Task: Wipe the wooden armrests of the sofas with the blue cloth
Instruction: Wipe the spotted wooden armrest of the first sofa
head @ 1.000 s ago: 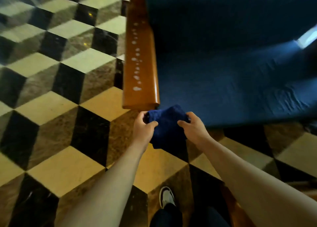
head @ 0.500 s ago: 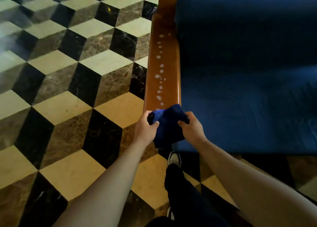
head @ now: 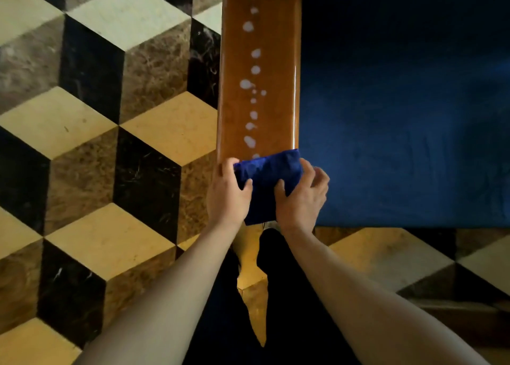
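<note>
Soft, limp blue cloth (head: pixel 266 182) at armrest (head: pixel 258 61) near end, pinched by left hand (head: pixel 227 192) and right hand (head: pixel 302 196); best gripped bunched.

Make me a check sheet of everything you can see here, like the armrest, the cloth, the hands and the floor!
Surface: wooden armrest, glossy, a line of white spots along it.
Job's things: blue cloth draped over the armrest's near end, spots beyond it not yet wiped.
Clutter: nothing seen.
Grippers: left hand and right hand both grip the cloth.
Cables: nothing seen.
Surroundings: blue sofa cushion right of the armrest; cube-patterned tile floor; person's dark trousers below.
</note>
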The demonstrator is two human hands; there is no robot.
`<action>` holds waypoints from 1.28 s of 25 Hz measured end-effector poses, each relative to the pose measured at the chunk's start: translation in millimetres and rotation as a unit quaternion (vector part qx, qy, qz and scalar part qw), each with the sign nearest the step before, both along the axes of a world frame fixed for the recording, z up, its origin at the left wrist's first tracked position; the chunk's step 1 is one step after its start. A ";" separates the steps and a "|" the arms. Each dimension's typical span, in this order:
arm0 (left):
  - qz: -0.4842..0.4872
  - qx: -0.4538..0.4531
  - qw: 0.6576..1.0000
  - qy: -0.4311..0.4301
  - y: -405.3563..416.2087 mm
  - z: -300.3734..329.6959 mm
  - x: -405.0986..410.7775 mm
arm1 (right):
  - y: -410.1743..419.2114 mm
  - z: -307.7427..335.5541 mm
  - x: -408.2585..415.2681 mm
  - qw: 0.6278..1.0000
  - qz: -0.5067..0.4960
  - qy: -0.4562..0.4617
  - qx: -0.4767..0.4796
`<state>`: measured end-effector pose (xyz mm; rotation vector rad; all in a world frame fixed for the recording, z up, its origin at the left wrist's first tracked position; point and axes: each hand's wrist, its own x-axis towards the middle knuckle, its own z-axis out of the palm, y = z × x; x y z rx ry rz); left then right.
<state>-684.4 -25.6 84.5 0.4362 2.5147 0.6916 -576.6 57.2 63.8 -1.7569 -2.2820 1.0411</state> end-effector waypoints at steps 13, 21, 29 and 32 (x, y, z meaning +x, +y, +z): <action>0.100 -0.009 0.967 -0.235 2.2 -47.1 -89.2 | 73.6 -35.0 -65.0 0.977 -0.101 0.072 -0.171; 0.208 0.039 0.896 -0.391 -20.1 -62.1 -109.9 | 1.7 -35.7 -1.2 0.993 0.119 -0.026 -0.008; 0.215 0.076 0.861 -0.454 -19.6 -54.9 -145.8 | -69.9 -38.7 -87.3 0.904 0.360 -0.129 0.190; 0.209 0.088 0.876 -0.426 -14.5 -50.5 -161.4 | -53.7 -42.7 -134.3 0.911 0.328 -0.152 0.201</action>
